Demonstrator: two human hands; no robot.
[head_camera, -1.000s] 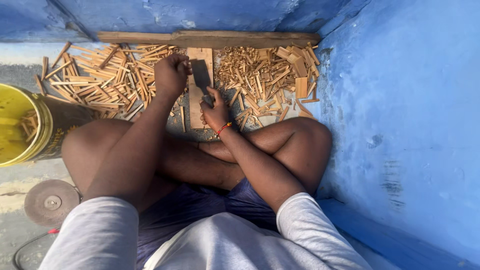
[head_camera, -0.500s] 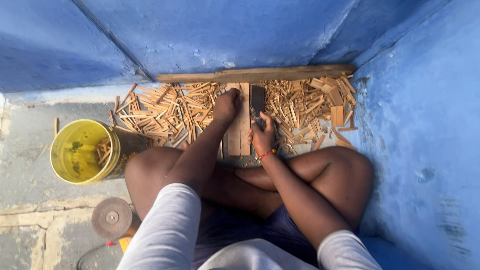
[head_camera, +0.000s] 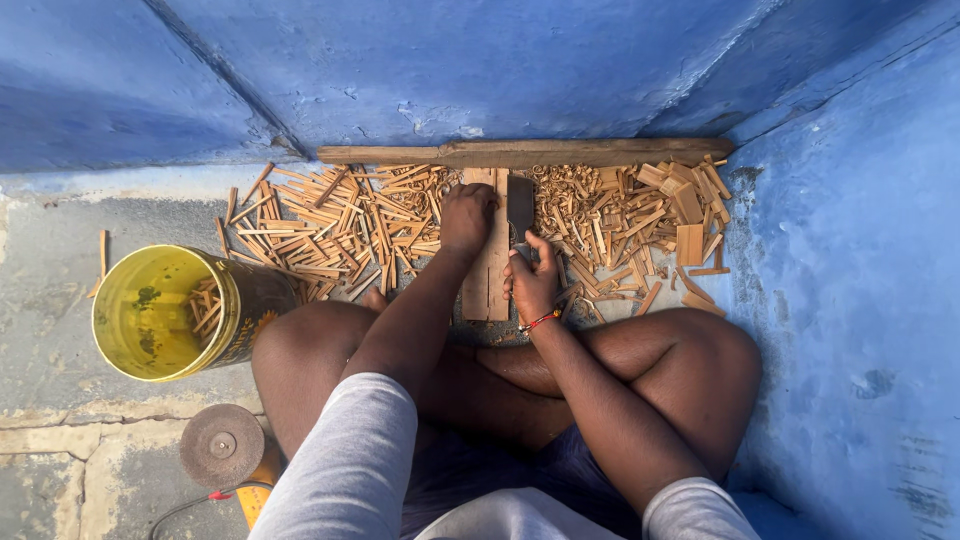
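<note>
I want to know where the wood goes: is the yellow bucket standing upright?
No, the yellow bucket lies tipped on its side on the floor, its open mouth facing the camera, with some wood sticks inside.

A person sits cross-legged on a concrete floor in a blue-walled corner, the left hand (head_camera: 467, 215) pressing on an upright wooden block (head_camera: 487, 270) while the right hand (head_camera: 533, 283) grips the handle of a broad cleaver (head_camera: 520, 208) just beside it. Split wood sticks (head_camera: 330, 225) and shorter offcuts (head_camera: 640, 215) lie heaped either side, against a long plank (head_camera: 520, 153) at the wall. A yellow tin (head_camera: 160, 312) holding a few sticks lies tipped at the left, near a rusty grinding disc (head_camera: 222, 445).
</note>
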